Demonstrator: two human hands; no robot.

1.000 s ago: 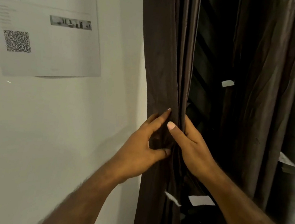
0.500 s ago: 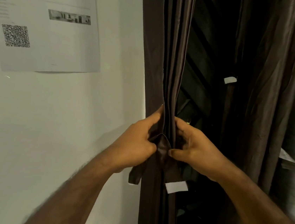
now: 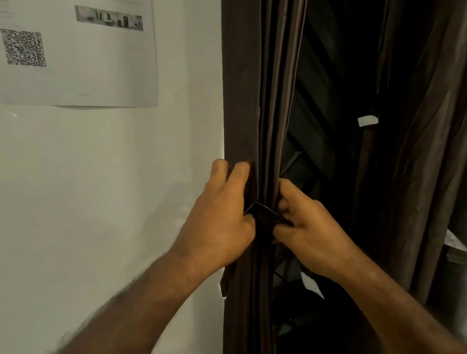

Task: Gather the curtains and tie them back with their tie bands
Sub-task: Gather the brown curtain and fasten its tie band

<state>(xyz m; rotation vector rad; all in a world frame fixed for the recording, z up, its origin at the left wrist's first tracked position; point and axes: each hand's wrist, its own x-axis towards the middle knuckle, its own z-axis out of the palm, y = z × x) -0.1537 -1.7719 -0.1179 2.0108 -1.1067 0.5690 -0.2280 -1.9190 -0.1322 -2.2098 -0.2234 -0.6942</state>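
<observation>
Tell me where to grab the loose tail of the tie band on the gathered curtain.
Pinch the tie band's tail near its free lower end, coming from the wall side: it hangs flat down the gathered curtain, below the left hand.

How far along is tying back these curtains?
Done: the left curtain is gathered into a bunch. In hand: left hand and right hand pull the tie band across it. Left: the right curtain hangs loose, untied.

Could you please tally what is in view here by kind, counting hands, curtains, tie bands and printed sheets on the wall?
Hands: 2, left hand and right hand
Curtains: 2, gathered curtain and right curtain
Tie bands: 1, tie band
Printed sheets: 1, sheet
Total: 6
</observation>
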